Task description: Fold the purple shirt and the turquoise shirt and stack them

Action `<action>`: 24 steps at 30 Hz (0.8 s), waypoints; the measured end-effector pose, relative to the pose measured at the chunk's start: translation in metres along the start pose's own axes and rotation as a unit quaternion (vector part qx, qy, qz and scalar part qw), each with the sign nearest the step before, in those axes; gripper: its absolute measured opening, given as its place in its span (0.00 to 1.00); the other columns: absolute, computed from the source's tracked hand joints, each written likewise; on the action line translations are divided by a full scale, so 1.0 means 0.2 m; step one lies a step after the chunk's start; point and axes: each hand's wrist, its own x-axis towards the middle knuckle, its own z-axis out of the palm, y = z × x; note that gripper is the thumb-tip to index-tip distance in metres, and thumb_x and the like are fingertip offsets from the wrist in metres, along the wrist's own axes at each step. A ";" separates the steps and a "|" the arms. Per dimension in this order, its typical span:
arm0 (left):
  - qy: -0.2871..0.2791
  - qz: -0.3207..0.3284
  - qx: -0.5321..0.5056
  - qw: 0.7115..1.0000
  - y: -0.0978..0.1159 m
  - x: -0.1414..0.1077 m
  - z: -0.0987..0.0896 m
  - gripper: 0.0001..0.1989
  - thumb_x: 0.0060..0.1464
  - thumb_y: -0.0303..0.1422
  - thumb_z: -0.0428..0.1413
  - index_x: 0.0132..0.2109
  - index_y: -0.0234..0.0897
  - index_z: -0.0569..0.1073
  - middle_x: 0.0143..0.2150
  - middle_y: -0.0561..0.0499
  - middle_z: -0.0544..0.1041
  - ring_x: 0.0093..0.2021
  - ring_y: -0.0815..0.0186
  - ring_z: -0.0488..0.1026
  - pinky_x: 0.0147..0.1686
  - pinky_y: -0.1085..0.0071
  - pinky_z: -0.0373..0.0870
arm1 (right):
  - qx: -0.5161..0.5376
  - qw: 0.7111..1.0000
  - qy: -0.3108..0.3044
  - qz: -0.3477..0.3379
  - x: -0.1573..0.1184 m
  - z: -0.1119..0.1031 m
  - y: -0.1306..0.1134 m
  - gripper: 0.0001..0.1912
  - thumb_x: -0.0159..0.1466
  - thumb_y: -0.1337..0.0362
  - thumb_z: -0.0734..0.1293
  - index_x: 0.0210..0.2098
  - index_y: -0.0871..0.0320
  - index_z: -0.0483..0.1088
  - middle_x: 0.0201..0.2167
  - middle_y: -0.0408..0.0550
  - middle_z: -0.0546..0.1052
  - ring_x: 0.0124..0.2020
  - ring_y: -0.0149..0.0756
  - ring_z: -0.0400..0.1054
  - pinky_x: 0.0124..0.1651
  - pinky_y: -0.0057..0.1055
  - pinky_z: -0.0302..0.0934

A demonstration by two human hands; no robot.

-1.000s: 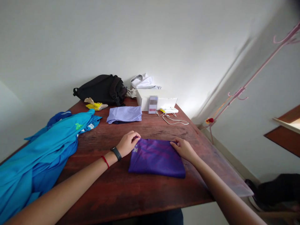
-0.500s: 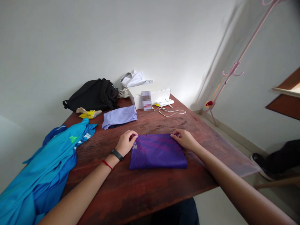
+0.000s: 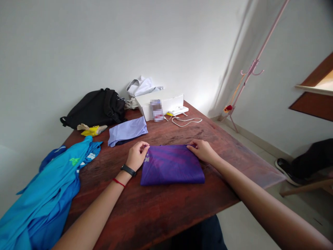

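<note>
A purple cloth point(image 3: 171, 165), folded into a flat rectangle, lies on the dark red wooden table point(image 3: 161, 211) in front of me. My left hand point(image 3: 137, 154) pinches its far left corner between thumb and fingers. At the far right corner, my right hand point(image 3: 202, 150) grips the edge in the same way. A pale mark shows on the cloth near its left edge. The wrist of my left arm carries a black band and a red string.
Blue clothes point(image 3: 49, 184) lie along the left edge. Farther back are a folded lavender cloth point(image 3: 128, 131), a yellow packet point(image 3: 91, 131), a black backpack point(image 3: 93, 107), a white box point(image 3: 170, 102) and a white cable point(image 3: 187, 121). A pink stand point(image 3: 249, 73) is at the right, near a shoe point(image 3: 286, 170).
The whole view has shifted slightly, so things appear a little more to the left. Both hands keep their places at the far corners of the purple cloth, which looks much the same.
</note>
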 end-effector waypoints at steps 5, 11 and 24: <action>-0.015 0.039 0.059 0.997 -0.03 -0.01 -0.01 0.05 0.59 0.28 0.54 0.39 0.38 0.75 0.38 0.50 0.75 0.38 0.63 0.75 0.40 0.67 0.73 | -0.026 1.000 0.001 -0.014 -0.01 0.00 -0.02 0.10 0.65 0.58 0.66 0.32 0.57 0.74 0.29 0.47 0.79 0.31 0.37 0.71 0.33 0.28 0.55; -0.021 0.071 0.123 0.990 0.22 -0.04 -0.06 0.09 0.63 0.28 0.51 0.48 0.37 0.74 0.48 0.46 0.74 0.47 0.60 0.75 0.52 0.61 0.72 | -0.029 0.999 0.018 -0.027 -0.03 0.01 -0.04 0.08 0.66 0.59 0.66 0.34 0.57 0.73 0.31 0.48 0.79 0.33 0.38 0.72 0.34 0.28 0.56; -0.215 0.094 0.253 0.939 0.32 -0.24 0.15 0.31 0.66 0.54 0.43 0.69 0.47 0.60 0.74 0.46 0.52 0.72 0.47 0.48 0.66 0.41 0.49 | -0.092 0.985 0.125 -0.070 -0.11 -0.03 -0.17 0.17 0.68 0.57 0.64 0.53 0.58 0.69 0.48 0.56 0.74 0.50 0.48 0.70 0.51 0.39 0.63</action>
